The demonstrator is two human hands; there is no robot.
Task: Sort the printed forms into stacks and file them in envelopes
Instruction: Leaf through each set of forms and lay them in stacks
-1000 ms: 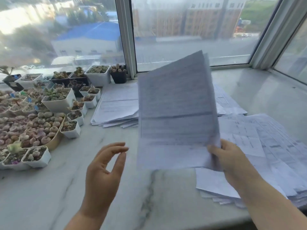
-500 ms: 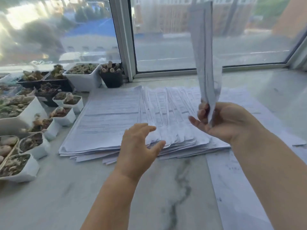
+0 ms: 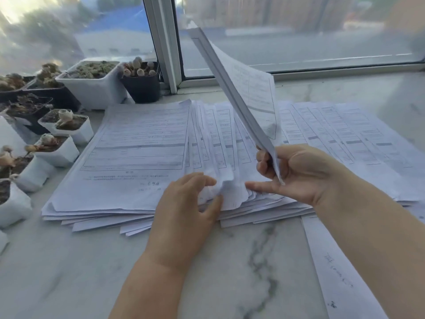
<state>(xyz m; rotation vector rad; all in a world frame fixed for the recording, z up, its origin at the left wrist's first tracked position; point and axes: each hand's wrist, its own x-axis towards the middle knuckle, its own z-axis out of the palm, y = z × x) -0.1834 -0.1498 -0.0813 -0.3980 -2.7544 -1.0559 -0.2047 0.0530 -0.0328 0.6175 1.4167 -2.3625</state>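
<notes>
My right hand (image 3: 299, 173) pinches a thin, floppy sheaf (image 3: 232, 88) upright at frame centre; my left hand (image 3: 188, 203) pinches crumpling corners of the fanned forms (image 3: 142, 143) below; light, slippery paper, best gripped near edges

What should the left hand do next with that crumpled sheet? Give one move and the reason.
Probably pinch that sheet's corner and lift it free. The left hand already curls on the crumpled sheet atop the fanned stack, while the right hand holds a bundle upright, ready to take another.
</notes>
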